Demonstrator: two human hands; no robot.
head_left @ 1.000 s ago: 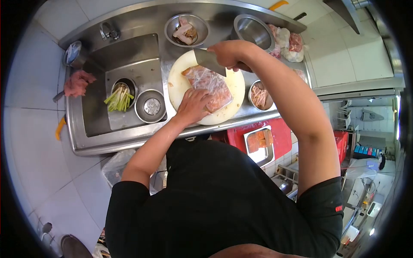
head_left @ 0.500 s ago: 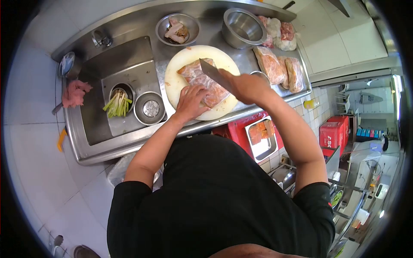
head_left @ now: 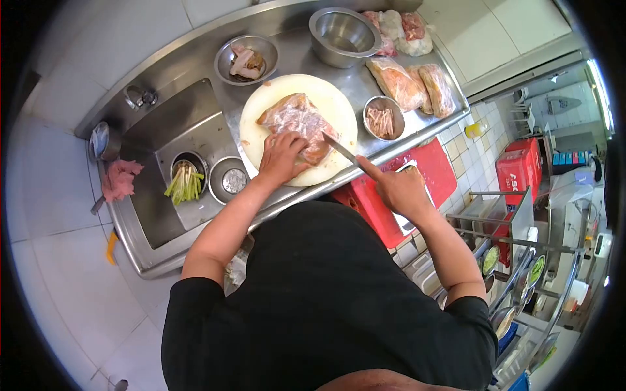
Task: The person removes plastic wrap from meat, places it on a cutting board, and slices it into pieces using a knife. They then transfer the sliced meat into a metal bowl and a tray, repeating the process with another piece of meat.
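A slab of raw meat (head_left: 297, 120), pale and glossy on top with orange-brown edges, lies on a round white cutting board (head_left: 257, 98). My left hand (head_left: 282, 156) rests on the slab's near left part, fingers spread over it. My right hand (head_left: 403, 189) grips the handle of a knife (head_left: 342, 148). Its blade points up and left, and the tip meets the right side of the meat. Just right of the board stands a small metal bowl (head_left: 383, 118) of sliced meat strips.
At the counter's back are a metal bowl with meat pieces (head_left: 246, 60) and a deep metal pot (head_left: 344, 38). More meat slabs (head_left: 411, 86) lie at the right. The sink (head_left: 163, 212) on the left holds green stalks (head_left: 185, 182) and a metal bowl (head_left: 231, 179). A red surface (head_left: 430, 176) sits below the counter edge.
My right hand has drawn back toward the counter's front edge, bringing the knife from above the slab to its right side. My left hand stays on the meat. The camera view has turned slightly.
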